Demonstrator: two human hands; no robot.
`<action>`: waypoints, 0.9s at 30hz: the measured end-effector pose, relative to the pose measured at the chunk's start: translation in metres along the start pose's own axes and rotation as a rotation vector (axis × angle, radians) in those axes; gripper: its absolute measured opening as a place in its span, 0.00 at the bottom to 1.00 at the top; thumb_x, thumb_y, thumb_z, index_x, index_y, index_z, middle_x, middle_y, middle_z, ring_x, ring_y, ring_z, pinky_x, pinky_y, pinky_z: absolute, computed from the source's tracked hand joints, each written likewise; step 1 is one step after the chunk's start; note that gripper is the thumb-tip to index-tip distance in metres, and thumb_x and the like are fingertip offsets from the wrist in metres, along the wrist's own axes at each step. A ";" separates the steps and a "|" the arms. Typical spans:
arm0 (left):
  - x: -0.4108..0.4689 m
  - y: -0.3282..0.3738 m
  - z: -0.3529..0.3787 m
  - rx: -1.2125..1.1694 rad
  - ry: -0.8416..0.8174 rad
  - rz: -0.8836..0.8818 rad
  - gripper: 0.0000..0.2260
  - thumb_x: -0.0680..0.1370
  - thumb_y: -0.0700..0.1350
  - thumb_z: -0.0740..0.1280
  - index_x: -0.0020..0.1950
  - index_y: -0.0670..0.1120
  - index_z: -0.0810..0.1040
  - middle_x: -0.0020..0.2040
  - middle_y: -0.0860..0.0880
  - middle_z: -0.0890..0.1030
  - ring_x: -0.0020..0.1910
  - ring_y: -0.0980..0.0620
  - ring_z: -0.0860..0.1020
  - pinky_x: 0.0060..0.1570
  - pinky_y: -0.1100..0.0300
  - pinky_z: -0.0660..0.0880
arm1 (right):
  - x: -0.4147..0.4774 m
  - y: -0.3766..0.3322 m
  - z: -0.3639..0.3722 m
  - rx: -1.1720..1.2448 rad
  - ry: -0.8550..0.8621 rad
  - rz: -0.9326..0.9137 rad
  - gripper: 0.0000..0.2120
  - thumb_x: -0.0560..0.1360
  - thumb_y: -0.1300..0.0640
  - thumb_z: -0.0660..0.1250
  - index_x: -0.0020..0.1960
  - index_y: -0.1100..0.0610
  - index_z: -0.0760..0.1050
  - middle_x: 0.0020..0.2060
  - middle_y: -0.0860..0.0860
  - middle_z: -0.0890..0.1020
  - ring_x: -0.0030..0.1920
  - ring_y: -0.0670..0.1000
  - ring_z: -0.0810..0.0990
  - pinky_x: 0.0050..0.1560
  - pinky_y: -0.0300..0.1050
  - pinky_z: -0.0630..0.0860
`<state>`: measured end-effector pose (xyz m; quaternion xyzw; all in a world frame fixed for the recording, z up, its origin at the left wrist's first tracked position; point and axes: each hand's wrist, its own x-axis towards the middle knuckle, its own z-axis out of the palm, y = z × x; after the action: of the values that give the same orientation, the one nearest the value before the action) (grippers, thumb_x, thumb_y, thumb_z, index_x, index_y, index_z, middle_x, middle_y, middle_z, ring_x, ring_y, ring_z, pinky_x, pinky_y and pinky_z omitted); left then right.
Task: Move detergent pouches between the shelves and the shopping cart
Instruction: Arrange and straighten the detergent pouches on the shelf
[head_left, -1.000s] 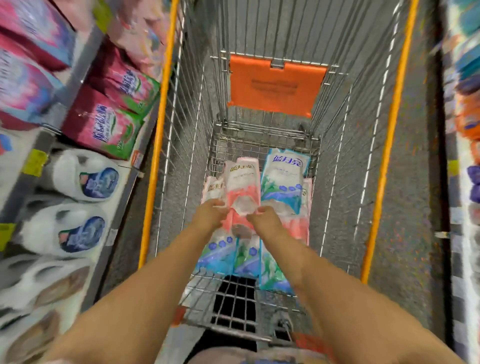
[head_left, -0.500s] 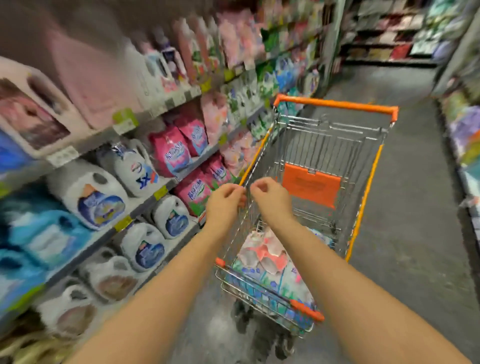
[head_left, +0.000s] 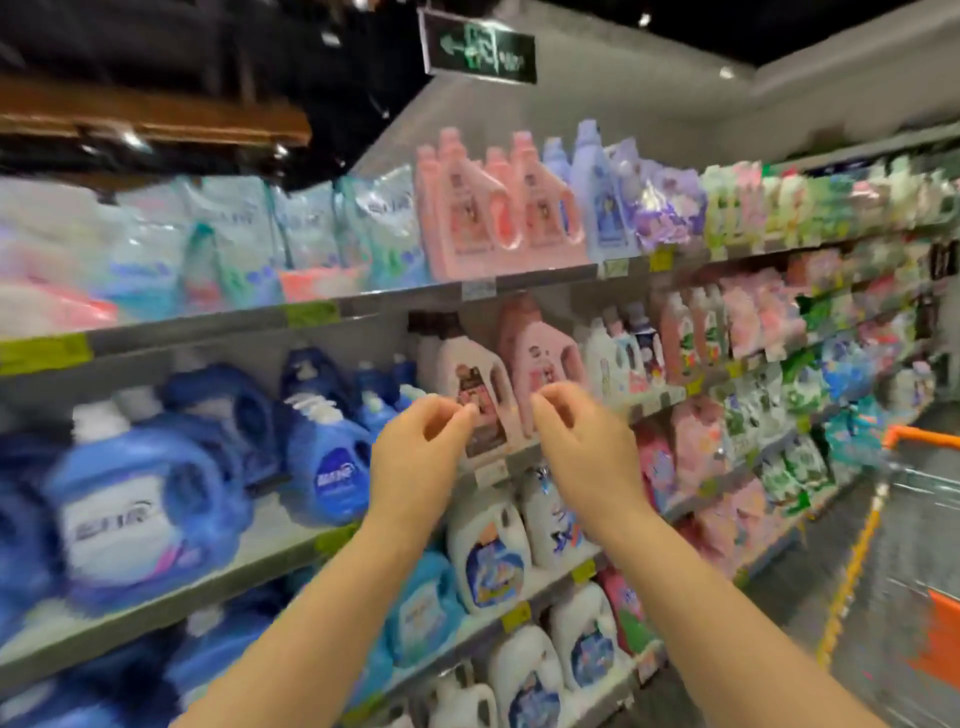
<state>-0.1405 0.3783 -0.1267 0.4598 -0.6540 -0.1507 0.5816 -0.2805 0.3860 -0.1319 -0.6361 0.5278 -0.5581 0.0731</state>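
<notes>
both hands raised empty before the detergent shelves

the left hand (head_left: 415, 457) and right hand (head_left: 584, 452) hang side by side, fingers loosely curled and a little apart from the thumbs, gripping nothing. pale blue pouches (head_left: 239, 234) stand on the top shelf (head_left: 395, 299), above and left of the hands. the cart (head_left: 919, 441) shows its orange rim at the right edge, well apart. a green arrow sign (head_left: 478, 52) hangs overhead. the jug (head_left: 332, 467) labels are too blurred to read.
</notes>
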 end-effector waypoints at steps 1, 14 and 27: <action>0.016 -0.007 -0.028 0.066 0.007 0.037 0.14 0.76 0.45 0.67 0.31 0.45 0.73 0.25 0.55 0.72 0.27 0.62 0.69 0.30 0.69 0.64 | 0.009 -0.018 0.022 -0.004 0.004 -0.036 0.10 0.79 0.49 0.58 0.46 0.50 0.76 0.37 0.45 0.79 0.45 0.53 0.78 0.52 0.53 0.71; 0.216 -0.071 -0.223 0.568 0.164 0.274 0.17 0.76 0.51 0.65 0.30 0.43 0.76 0.22 0.50 0.70 0.26 0.58 0.68 0.32 0.66 0.63 | 0.167 -0.116 0.180 -0.161 -0.021 -0.253 0.12 0.79 0.47 0.55 0.50 0.50 0.76 0.46 0.46 0.82 0.52 0.52 0.77 0.57 0.48 0.62; 0.427 -0.155 -0.195 1.278 -0.117 0.193 0.19 0.76 0.57 0.64 0.63 0.50 0.69 0.61 0.51 0.73 0.58 0.49 0.73 0.57 0.55 0.71 | 0.410 -0.069 0.292 -0.476 -0.313 -0.409 0.16 0.76 0.46 0.62 0.62 0.48 0.71 0.56 0.47 0.79 0.57 0.53 0.76 0.58 0.48 0.70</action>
<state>0.1431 0.0299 0.0793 0.6456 -0.6837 0.2963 0.1675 -0.0842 -0.0378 0.0680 -0.8057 0.4870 -0.3184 -0.1106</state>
